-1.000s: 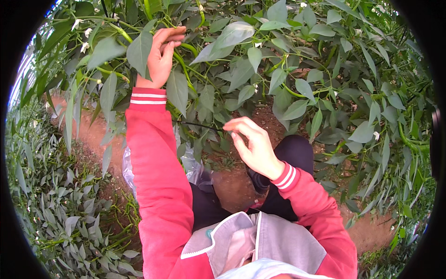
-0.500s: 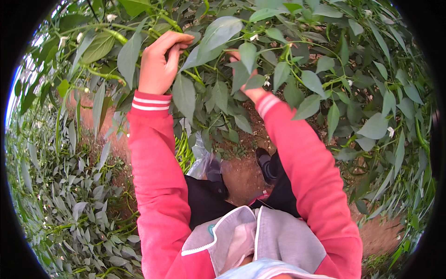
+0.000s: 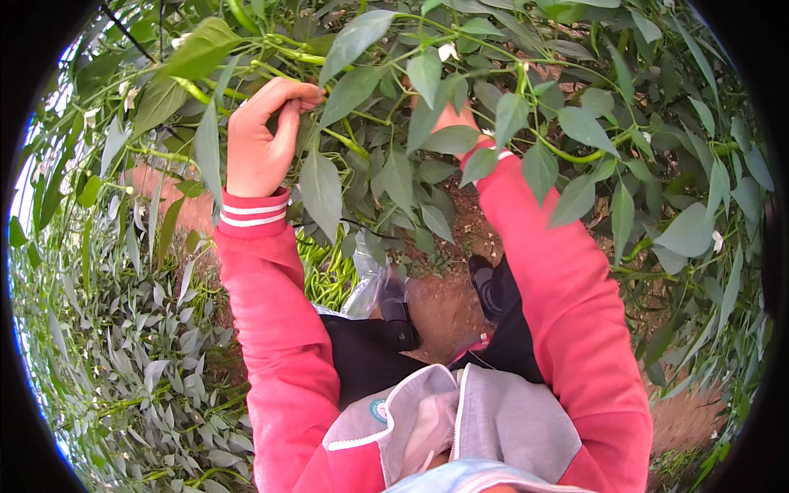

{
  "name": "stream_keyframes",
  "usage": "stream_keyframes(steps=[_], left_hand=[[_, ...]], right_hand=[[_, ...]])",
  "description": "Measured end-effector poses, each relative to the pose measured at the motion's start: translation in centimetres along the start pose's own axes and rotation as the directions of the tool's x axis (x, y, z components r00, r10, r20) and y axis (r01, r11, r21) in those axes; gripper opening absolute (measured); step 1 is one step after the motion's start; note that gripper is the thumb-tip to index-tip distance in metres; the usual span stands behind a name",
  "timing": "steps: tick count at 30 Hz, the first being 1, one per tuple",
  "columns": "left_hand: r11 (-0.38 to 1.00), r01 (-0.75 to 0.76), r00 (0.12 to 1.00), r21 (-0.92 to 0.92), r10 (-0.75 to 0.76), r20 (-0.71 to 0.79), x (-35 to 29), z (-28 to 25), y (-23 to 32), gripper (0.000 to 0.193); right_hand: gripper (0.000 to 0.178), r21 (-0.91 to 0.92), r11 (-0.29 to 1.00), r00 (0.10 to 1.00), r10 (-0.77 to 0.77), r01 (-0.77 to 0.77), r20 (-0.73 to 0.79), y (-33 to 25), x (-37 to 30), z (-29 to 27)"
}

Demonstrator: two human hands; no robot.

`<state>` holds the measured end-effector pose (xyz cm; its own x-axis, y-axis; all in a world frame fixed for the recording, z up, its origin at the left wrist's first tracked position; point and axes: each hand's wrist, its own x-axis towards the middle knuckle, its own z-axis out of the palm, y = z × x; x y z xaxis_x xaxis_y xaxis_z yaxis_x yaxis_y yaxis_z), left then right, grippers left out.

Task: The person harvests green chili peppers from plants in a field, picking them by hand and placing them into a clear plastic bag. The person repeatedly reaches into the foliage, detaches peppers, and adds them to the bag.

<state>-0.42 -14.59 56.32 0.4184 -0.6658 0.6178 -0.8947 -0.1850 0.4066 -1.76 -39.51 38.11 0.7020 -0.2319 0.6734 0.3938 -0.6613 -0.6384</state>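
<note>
Green pepper (image 3: 347, 143): long axis slanting down rightward.

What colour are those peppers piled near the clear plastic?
Light green. The peppers show best in the head view, beside the left sleeve.

The left arm (image 3: 275, 320) extends forward almost straight; the right arm (image 3: 559, 271) reaches forward, slanting inward. The left hand (image 3: 261, 138) has its fingers (image 3: 289, 88) bent, with the thumb (image 3: 286, 125) close to them. The right hand (image 3: 456, 119) is partly hidden, its grip undetermined.
</note>
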Motion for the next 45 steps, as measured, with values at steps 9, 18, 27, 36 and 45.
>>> stream_keyframes(steps=[9, 18, 27, 36, 45], left_hand=[[0.979, -0.094, 0.995, 0.181, 0.099, -0.019, -0.4, 1.0, 1.2, 0.012], [0.975, -0.136, 0.988, 0.179, 0.147, -0.052, -1.2, 1.7, 1.9, 0.015], [0.873, -0.016, 0.999, 0.488, -0.008, 0.047, -3.5, 1.9, 2.1, 0.048], [0.953, -0.009, 0.992, 0.303, 0.047, -0.119, -4.7, 2.0, -1.5, 0.049], [0.997, -0.033, 0.989, 0.07, 0.043, -0.145, -3.8, 2.4, -2.7, 0.052]], right_hand=[[0.028, -0.366, 0.915, 0.819, 0.076, 0.169, 0.569, -5.9, -4.8, -5.3], [0.026, 0.235, 0.97, 0.996, -0.051, 0.068, -0.078, -13.7, 4.4, -4.3], [0.014, 0.898, 0.043, 0.897, 0.087, -0.439, 0.434, -11.2, 11.7, 0.8], [0.026, 0.398, 0.909, 0.889, -0.076, -0.125, 0.453, -13.0, 11.2, -5.0], [0.014, 0.539, 0.204, 0.559, 0.053, -0.817, 0.827, -17.0, 10.1, -8.1]])
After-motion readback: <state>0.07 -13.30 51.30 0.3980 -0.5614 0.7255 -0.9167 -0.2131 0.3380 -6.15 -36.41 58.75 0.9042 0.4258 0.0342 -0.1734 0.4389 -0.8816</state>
